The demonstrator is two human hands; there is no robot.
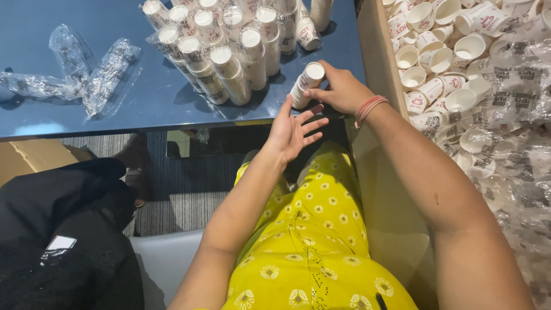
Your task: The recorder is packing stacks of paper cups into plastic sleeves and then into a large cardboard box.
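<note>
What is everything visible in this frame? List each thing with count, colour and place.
Stack of paper cups: one, white with dark print, at the table's near edge, held by the right hand.
Wrapped cup stacks: about a dozen, white in clear plastic, lying on the table's far middle.
Empty plastic sleeves: several, clear and crumpled, table's left side.
Table: one, blue, top of view.
Cardboard box: one, brown, on the right.
Loose cups: many, white with red print, inside the box.
Plastic wrap: a heap, clear with dark print, in the box, right.
Black bag: one, lower left.
Left hand: open, just below the stack.
Right hand: gripping the stack, red thread at the wrist.
</note>
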